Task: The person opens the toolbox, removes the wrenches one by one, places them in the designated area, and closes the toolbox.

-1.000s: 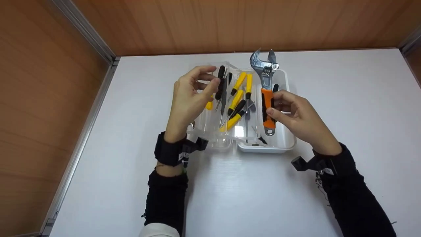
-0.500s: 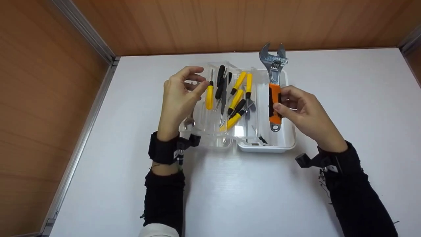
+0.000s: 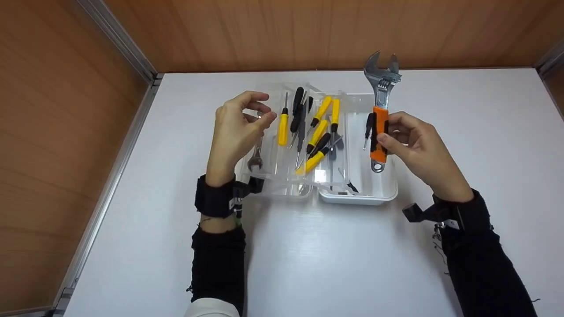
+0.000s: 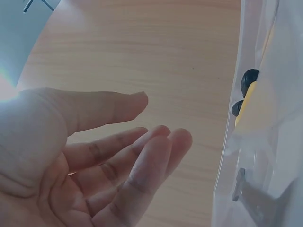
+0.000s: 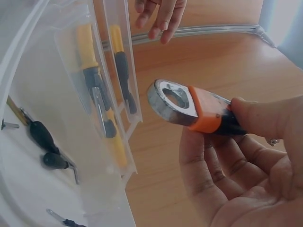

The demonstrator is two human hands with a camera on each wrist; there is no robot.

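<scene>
Two hands: both are raised over the white table (image 3: 308, 246), forearms in black sleeves, a strap with a small camera on each wrist.
Right hand (image 3: 412, 147): held at 3 o'clock of the tray, palm turned inward, thumb and fingers curled round the orange grip of the wrench (image 3: 380, 110).
Wrench: it stands nearly upright in the head view, its metal head at 12 o'clock beyond the tray's far rim, its ringed end at 6 o'clock hanging over the tray's right part. In the right wrist view the ring sticks out past the thumb (image 5: 265, 118).
Left hand (image 3: 235, 127): it hovers at 9 o'clock of the clear box, fingers loosely bent with the tips close together, holding nothing; the left wrist view shows the bare palm and relaxed fingers (image 4: 142, 161).
Clear box (image 3: 282, 187): it lies open and holds several yellow and black screwdrivers (image 3: 283, 127) laid lengthwise, with a small spanner (image 3: 255, 159) at its left edge, just below the left hand.
White tray (image 3: 374, 193): it touches the box at its right side and holds a black screwdriver (image 3: 368, 124) just left of the wrench grip, plus a few small bits near its front.
</scene>
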